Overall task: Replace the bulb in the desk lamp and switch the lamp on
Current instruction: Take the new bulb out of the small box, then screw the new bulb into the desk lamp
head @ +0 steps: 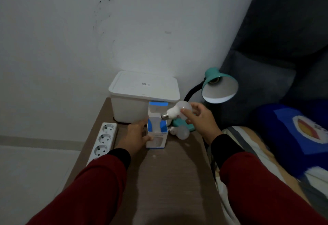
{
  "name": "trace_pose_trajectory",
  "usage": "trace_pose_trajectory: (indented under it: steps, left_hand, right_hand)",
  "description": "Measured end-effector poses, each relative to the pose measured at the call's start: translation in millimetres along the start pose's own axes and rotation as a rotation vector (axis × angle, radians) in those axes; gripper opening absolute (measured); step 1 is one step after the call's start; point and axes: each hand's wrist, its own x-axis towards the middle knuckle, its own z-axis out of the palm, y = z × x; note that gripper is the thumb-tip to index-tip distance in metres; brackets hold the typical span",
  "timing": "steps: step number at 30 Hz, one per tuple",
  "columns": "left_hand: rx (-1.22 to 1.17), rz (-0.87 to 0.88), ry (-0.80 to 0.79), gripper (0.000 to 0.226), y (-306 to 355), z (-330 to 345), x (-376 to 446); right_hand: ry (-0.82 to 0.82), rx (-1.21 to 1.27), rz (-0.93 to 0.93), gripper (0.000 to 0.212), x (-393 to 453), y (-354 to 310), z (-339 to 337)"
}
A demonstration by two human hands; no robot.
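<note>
A teal desk lamp [220,86] stands at the table's far right, its shade tilted toward me and its socket empty. My right hand [200,120] holds a white bulb [179,111] by its globe, screw base pointing left, just above the open bulb box [157,134]. My left hand [136,136] grips that blue-and-white box on its left side; its top flap stands up. Another white bulb [180,131] lies on the table beside the lamp's teal base [179,122].
A white lidded storage bin [142,97] sits at the back of the brown table [168,180]. A white power strip [103,139] lies along the left edge. A bed with a blue pillow [292,129] borders the right side.
</note>
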Motion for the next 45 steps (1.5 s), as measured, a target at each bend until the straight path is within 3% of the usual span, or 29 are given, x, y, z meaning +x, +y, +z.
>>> trace_pose_trajectory:
  steps: [5, 8, 14, 30, 34, 37, 45]
  left_hand:
    - [-0.005, 0.087, 0.244, 0.064, 12.8, -8.4, 3.1]
    - [-0.025, 0.146, 0.241, 0.066, 24.0, -13.7, 8.8]
    - [0.124, 0.28, 0.129, 0.037, 22.8, -9.5, 19.6]
    - [0.287, 0.391, 0.11, 0.033, -6.4, 11.8, 6.9]
    - [0.366, 0.344, 0.019, 0.034, -1.1, 8.1, 8.2]
    - [0.387, 0.307, -0.019, 0.036, 13.0, -1.7, 11.4]
    - [0.258, 0.376, 0.155, 0.041, 91.7, -36.2, 53.7]
  right_hand:
    - [0.06, 0.311, 0.09, 0.044, -1.1, -8.9, -3.7]
    - [0.072, 0.392, 0.103, 0.047, -0.1, -5.7, -1.8]
    - [0.05, 0.436, 0.087, 0.043, 6.4, -0.5, 3.8]
    - [0.03, 0.48, 0.115, 0.042, 11.1, 8.6, 13.9]
    - [0.073, 0.532, 0.11, 0.026, 5.9, 2.8, 10.0]
    - [0.116, 0.582, 0.111, 0.03, -0.6, -1.4, 3.8]
    - [0.359, 0.714, -0.042, 0.029, -20.0, -6.8, -31.0]
